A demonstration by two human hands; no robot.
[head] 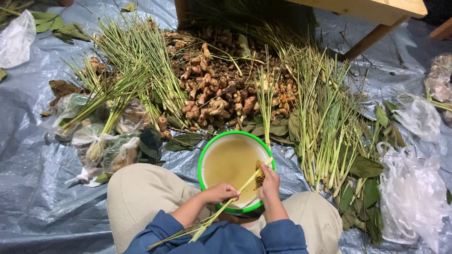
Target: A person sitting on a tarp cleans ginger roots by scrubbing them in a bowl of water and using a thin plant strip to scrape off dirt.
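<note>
- Lemongrass stalk (235, 194), long, thin and pale green, runs slantwise across the lap, its thick end up at the right hand and its leafy tail trailing down past the left sleeve.
- Left hand (221, 192) is closed around the middle of the stalk, knuckles up, right over the near rim of the bowl.
- Right hand (269, 181) is pinching the thick end together with a scrap of yellow-brown husk or scrubber (259, 173); which of the two it is, I cannot tell.
- Round white bowl with a bright green rim (202, 160) sits just beyond both hands, between the knees, holding cloudy yellowish water.
- Beyond the bowl, well past the fingertips, lies a heap of knobbly brown rhizomes (216, 89).
- Out past the right hand, loose green lemongrass bundles (325, 136) fan over a grey-blue plastic sheet (28, 155); more stalks and small clear bags (94, 141) lie off beyond the left hand.
- Risk, as I judge it: the bowl is perched close between the knees, so a hard tug on the stalk or a shifting leg could tip the water onto the trousers and sheet.
- Another one: the stalk is thin, and bending it hard between the two grips could snap it; wet fingers might also let it slide out.
</note>
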